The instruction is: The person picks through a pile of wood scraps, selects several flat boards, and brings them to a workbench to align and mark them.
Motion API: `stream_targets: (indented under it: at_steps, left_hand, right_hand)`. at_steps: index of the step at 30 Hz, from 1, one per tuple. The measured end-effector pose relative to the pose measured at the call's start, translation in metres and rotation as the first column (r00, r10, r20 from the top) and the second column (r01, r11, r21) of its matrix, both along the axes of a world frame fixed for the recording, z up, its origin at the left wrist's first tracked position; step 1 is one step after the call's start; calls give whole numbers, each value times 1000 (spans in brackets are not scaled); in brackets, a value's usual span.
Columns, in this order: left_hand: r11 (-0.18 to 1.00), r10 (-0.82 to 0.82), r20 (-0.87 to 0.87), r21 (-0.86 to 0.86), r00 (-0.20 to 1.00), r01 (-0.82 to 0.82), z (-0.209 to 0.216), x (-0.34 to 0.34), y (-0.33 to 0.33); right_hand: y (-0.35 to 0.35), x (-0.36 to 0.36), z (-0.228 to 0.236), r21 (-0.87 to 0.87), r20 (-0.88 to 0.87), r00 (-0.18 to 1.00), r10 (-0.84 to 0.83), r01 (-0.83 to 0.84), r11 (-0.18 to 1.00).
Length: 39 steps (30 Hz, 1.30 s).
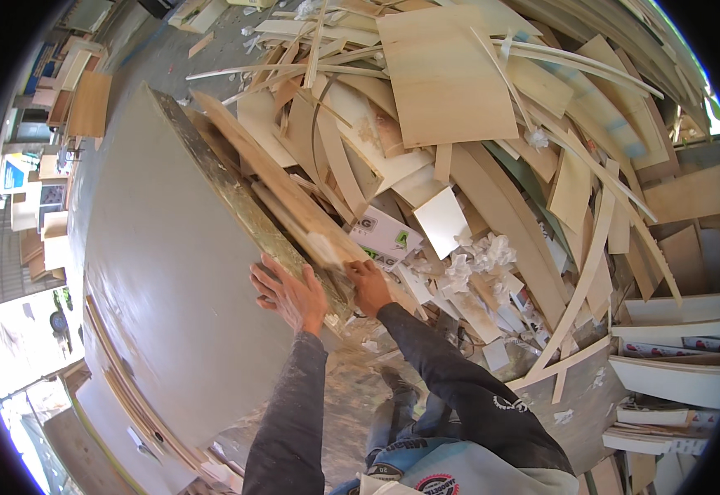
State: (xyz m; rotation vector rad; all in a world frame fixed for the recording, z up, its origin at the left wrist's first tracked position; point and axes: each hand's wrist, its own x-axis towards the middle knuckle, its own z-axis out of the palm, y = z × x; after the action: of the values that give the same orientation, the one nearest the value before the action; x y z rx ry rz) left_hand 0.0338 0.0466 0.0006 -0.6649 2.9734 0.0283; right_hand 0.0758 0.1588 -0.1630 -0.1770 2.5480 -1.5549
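Grasping the long pale plank (290, 194) near its closer end, the right hand (368, 286) has its fingers curled over the edge. The left hand (292, 297) is unclenched, its fingers spread and laid against the upper edge of a dark, mottled beam (233, 190). Plank and beam run side by side, slanting from the hands toward the upper left, with a narrow gap between them for part of their length.

Left of the beam, a broad grey surface (170, 272) gives the widest span, reaching as far as brown strips (118, 361) at the lower left. On the right, room is tight: a tangled heap of wood offcuts (492, 190) presses close beside the plank, with curved slats jutting out at several angles. Floor (587, 412) shows at the lower right, dotted with small scraps.

A white printed piece (384, 235) lies just beyond the right hand; whether it is a carton or flat board, I cannot tell. Crumpled white plastic (483, 257) sits nearby. At far right, white trough-like pieces (673, 379) are stacked, some with printed material inside.
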Motion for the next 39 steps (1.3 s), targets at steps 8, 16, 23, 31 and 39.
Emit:
stream_targets:
  at_steps: [8, 16, 23, 31, 39]
  left_hand:
    - [1000, 27, 4, -1, 1000, -27, 3, 2, -4]
    - [999, 6, 32, -39, 999, -4, 4, -2, -1]
    - [999, 43, 62, -32, 997, -41, 6, 1, -9]
    - [997, 74, 87, 13, 994, -75, 13, -4, -5]
    - [996, 63, 70, 60, 996, -67, 16, -5, -5]
  right_hand:
    - [1, 21, -4, -292, 265, 956, 126, -45, 955]
    - [29, -10, -70, -510, 682, 732, -6, 480, 714]
    - [50, -106, -71, -21, 162, 812, -561, 571, 821]
    - [35, -211, -75, 36, 201, 830, -520, 525, 851]
    - [-23, -205, -53, 139, -23, 984, -175, 177, 974]
